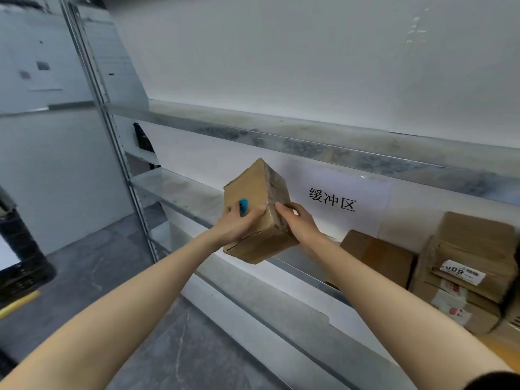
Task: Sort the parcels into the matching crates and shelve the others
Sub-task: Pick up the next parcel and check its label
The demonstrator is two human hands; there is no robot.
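Box (pixel 259 209) is up in front of me, held in both hands. It's tilted, one corner pointing to 12, long axis roughly 12-to-6 in view. Left hand (pixel 239 226) wraps the near-left face with curled fingers, pinning a small blue object (pixel 243 206) to the cardboard; can't tell what it is. Right hand (pixel 298 220) grips the taped right face. Shelf (pixel 180 190) lies just beyond the box at 12, below the sign (pixel 332 198). Other boxes (pixel 377 257) sit on it at 3-4. My read: shelve straight ahead, left of those. Both hands are about equally near.
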